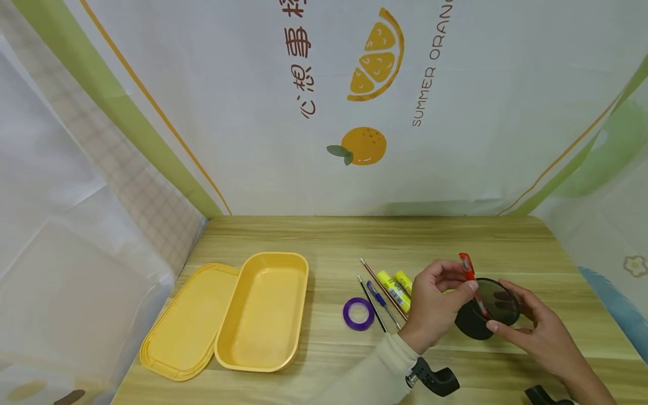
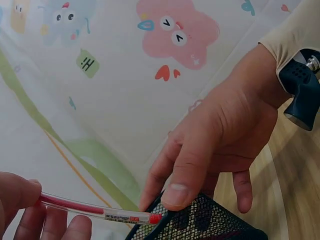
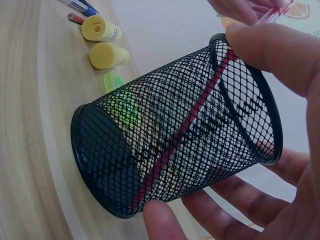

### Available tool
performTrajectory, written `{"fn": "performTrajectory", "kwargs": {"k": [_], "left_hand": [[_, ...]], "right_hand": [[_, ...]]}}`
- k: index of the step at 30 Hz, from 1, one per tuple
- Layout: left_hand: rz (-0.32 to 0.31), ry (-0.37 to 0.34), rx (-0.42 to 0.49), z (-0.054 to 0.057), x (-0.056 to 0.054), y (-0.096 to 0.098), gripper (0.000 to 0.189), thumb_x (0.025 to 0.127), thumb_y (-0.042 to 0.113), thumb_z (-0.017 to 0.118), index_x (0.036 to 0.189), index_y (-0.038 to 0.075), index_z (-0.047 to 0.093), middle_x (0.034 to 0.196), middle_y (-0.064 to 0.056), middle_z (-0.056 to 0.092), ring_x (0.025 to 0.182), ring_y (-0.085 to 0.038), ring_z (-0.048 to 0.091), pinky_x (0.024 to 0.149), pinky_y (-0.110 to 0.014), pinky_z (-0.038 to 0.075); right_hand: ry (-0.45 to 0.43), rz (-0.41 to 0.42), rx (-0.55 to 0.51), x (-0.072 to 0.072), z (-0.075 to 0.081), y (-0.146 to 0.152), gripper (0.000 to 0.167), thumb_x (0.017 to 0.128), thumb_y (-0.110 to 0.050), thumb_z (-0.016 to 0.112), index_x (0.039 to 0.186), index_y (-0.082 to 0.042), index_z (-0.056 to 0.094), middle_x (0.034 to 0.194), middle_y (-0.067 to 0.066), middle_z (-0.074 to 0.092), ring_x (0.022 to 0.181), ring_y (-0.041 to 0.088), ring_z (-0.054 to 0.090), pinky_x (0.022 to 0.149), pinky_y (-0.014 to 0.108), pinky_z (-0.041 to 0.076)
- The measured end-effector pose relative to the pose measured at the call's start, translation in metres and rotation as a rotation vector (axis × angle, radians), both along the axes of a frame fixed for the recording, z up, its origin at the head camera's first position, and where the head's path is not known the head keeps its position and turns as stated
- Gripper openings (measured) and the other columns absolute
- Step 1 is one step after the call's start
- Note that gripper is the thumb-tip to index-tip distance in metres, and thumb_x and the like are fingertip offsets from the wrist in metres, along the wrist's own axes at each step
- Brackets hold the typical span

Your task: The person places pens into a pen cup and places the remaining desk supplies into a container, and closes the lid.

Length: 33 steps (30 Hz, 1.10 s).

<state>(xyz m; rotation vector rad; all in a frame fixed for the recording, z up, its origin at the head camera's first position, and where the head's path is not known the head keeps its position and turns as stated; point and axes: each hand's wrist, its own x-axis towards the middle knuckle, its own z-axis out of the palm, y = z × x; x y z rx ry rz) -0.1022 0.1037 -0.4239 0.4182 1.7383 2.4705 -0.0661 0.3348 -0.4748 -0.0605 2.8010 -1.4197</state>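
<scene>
A red pen [image 2: 100, 208] with a clear barrel is pinched by my left hand [image 1: 435, 301], its red cap upward in the head view. The pen's lower end meets the rim of a black mesh pen holder [image 1: 471, 326]. My right hand [image 1: 549, 337] grips the holder, thumb at the rim and fingers around the far side. In the right wrist view the holder appears tilted, and a long dark-red stick [image 3: 187, 122] lies slanted inside it from rim to base.
Left of my hands lie yellow glue sticks [image 1: 394, 289], a blue pen [image 1: 377, 292], pencils [image 1: 372, 274] and a roll of purple tape [image 1: 346, 318]. A green object [image 3: 116, 82] lies behind the holder. Farther left, a yellow box [image 1: 263, 315] stands beside its lid [image 1: 184, 320].
</scene>
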Motion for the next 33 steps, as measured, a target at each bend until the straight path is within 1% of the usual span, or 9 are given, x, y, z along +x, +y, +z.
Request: {"fn": "performTrajectory", "kwargs": {"k": [3, 6, 11, 15, 18, 22, 24, 30, 33], "left_hand": [[0.009, 0.002, -0.005, -0.004, -0.001, 0.002, 0.023, 0.094, 0.001, 0.077, 0.115, 0.009, 0.072, 0.106, 0.004, 0.074, 0.090, 0.003, 0.069, 0.087, -0.017, 0.058], [0.010, -0.001, -0.019, -0.007, -0.002, 0.003, 0.023, 0.094, 0.001, 0.077, 0.114, 0.010, 0.073, 0.106, 0.005, 0.074, 0.090, 0.003, 0.069, 0.088, -0.017, 0.058], [0.019, -0.014, -0.049, -0.012, -0.002, 0.005, 0.022, 0.093, 0.001, 0.078, 0.113, 0.010, 0.074, 0.104, 0.008, 0.073, 0.089, 0.003, 0.069, 0.087, -0.017, 0.058], [0.028, -0.040, -0.077, -0.016, -0.002, 0.007, 0.022, 0.092, 0.001, 0.079, 0.112, 0.011, 0.075, 0.102, 0.009, 0.074, 0.088, 0.003, 0.069, 0.085, -0.016, 0.058], [0.034, -0.041, -0.111, -0.018, -0.003, 0.008, 0.021, 0.092, 0.002, 0.079, 0.111, 0.010, 0.075, 0.103, 0.005, 0.076, 0.088, 0.003, 0.070, 0.085, -0.016, 0.058], [0.040, -0.015, -0.162, -0.021, -0.003, 0.008, 0.020, 0.093, 0.003, 0.079, 0.112, 0.009, 0.075, 0.105, -0.002, 0.077, 0.089, 0.004, 0.069, 0.087, -0.016, 0.058], [0.038, -0.010, -0.176, -0.022, -0.004, 0.008, 0.021, 0.093, 0.003, 0.079, 0.113, 0.008, 0.075, 0.106, -0.002, 0.077, 0.090, 0.004, 0.069, 0.088, -0.016, 0.058], [0.026, -0.018, -0.206, -0.024, -0.005, 0.007, 0.023, 0.092, 0.002, 0.079, 0.113, 0.011, 0.076, 0.102, 0.009, 0.075, 0.091, 0.005, 0.068, 0.087, -0.015, 0.058], [0.026, -0.018, -0.216, -0.025, -0.005, 0.008, 0.024, 0.091, 0.001, 0.080, 0.112, 0.012, 0.077, 0.100, 0.011, 0.074, 0.090, 0.005, 0.067, 0.086, -0.015, 0.058]], "right_hand": [[-0.012, -0.001, 0.001, 0.000, 0.000, -0.001, 0.084, 0.098, -0.026, 0.079, 0.168, -0.021, 0.031, 0.148, -0.004, 0.048, 0.114, -0.023, 0.041, 0.072, 0.025, 0.061], [-0.014, -0.003, -0.003, 0.001, 0.000, -0.001, 0.085, 0.098, -0.026, 0.079, 0.168, -0.021, 0.031, 0.148, -0.001, 0.048, 0.114, -0.021, 0.042, 0.072, 0.026, 0.061], [-0.007, -0.006, 0.007, 0.001, 0.001, -0.001, 0.085, 0.098, -0.027, 0.079, 0.168, -0.020, 0.031, 0.145, -0.010, 0.049, 0.113, -0.022, 0.042, 0.072, 0.025, 0.061], [-0.006, -0.007, 0.004, 0.001, 0.001, -0.002, 0.085, 0.098, -0.026, 0.079, 0.168, -0.020, 0.031, 0.145, -0.010, 0.049, 0.114, -0.023, 0.041, 0.072, 0.025, 0.061], [-0.006, -0.008, 0.001, 0.001, 0.001, -0.002, 0.085, 0.098, -0.026, 0.079, 0.167, -0.020, 0.031, 0.145, -0.009, 0.049, 0.114, -0.022, 0.041, 0.072, 0.025, 0.061], [-0.004, -0.007, 0.002, 0.001, 0.001, -0.002, 0.085, 0.098, -0.026, 0.079, 0.167, -0.021, 0.031, 0.145, -0.012, 0.048, 0.114, -0.022, 0.041, 0.072, 0.025, 0.061], [-0.001, -0.007, 0.002, 0.001, 0.001, -0.002, 0.085, 0.098, -0.025, 0.080, 0.167, -0.021, 0.032, 0.145, -0.013, 0.048, 0.114, -0.022, 0.042, 0.072, 0.025, 0.061], [0.004, -0.009, 0.003, 0.001, 0.001, -0.002, 0.085, 0.097, -0.025, 0.080, 0.167, -0.022, 0.032, 0.146, -0.009, 0.050, 0.114, -0.022, 0.042, 0.072, 0.024, 0.061], [0.009, -0.010, 0.007, 0.001, 0.001, -0.002, 0.085, 0.097, -0.025, 0.080, 0.167, -0.022, 0.032, 0.146, -0.009, 0.050, 0.114, -0.022, 0.042, 0.072, 0.024, 0.060]]}}
